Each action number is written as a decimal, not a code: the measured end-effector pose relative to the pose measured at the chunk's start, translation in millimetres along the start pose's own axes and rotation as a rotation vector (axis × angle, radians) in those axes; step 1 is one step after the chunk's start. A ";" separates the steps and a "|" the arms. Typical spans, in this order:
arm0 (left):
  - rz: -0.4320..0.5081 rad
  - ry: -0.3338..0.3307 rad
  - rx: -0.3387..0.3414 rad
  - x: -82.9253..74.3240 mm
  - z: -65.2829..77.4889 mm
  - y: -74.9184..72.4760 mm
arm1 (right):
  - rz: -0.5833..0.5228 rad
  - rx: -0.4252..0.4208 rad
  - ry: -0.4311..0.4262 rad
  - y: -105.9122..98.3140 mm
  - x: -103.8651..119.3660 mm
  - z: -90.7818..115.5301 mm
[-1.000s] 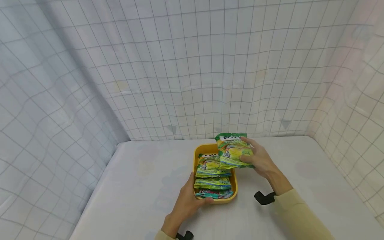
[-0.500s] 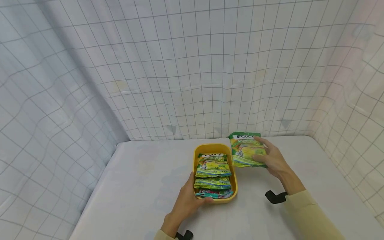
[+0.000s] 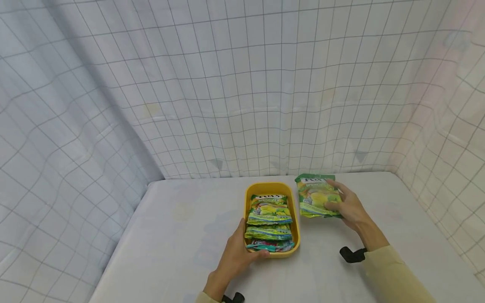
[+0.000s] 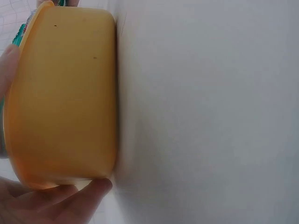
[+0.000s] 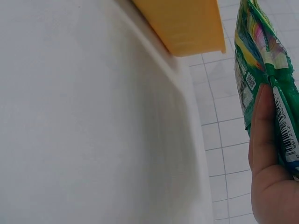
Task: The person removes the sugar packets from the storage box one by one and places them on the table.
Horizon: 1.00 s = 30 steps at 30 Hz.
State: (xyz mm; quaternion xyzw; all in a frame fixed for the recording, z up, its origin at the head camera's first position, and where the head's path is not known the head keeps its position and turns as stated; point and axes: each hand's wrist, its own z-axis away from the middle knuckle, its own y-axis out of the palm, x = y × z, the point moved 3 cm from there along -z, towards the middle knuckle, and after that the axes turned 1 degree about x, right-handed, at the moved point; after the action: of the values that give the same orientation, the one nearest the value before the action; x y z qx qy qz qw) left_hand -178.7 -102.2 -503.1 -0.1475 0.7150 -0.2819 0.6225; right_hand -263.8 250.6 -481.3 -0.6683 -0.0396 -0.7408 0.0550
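Observation:
A yellow plastic tub stands on the white table with several candy bags stacked in a row inside. Most of those bags are green and yellow; the nearest one is teal and pink. My left hand grips the tub's near left corner, thumb over the near rim and fingers along the left side. To the right of the tub, my right hand holds another green and yellow candy bag by its right edge, thumb on the printed front. In the right wrist view this bag is raised above the tabletop, its barcode showing.
The white table extends on both sides of the tub. Gridded white curtains hang behind the table and along its left and right sides. A black strap piece juts from the right wrist.
My right hand has carried the candy bag rightward from over the tub to beside it, then slightly lower. My left hand and the tub have stayed in place.

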 end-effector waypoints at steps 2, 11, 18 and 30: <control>0.004 0.006 -0.002 0.3 0.5 0.3 | -0.001 0.002 0.011 -0.2 -4.1 -0.6; 0.017 0.002 0.005 1.4 1.3 1.6 | 0.054 -0.028 0.042 2.1 -21.6 -3.7; 0.031 0.009 0.007 2.4 1.0 1.9 | 0.116 -0.046 0.067 1.4 -31.9 -7.3; 0.049 0.012 0.002 1.7 1.1 1.5 | 0.215 -0.072 0.105 3.8 -45.8 -10.7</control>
State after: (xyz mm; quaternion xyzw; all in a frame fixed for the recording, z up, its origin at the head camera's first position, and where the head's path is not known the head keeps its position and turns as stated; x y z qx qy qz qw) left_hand -177.7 -102.2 -505.3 -0.1277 0.7219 -0.2685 0.6249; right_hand -269.1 246.7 -528.0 -0.6304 0.0618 -0.7656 0.1123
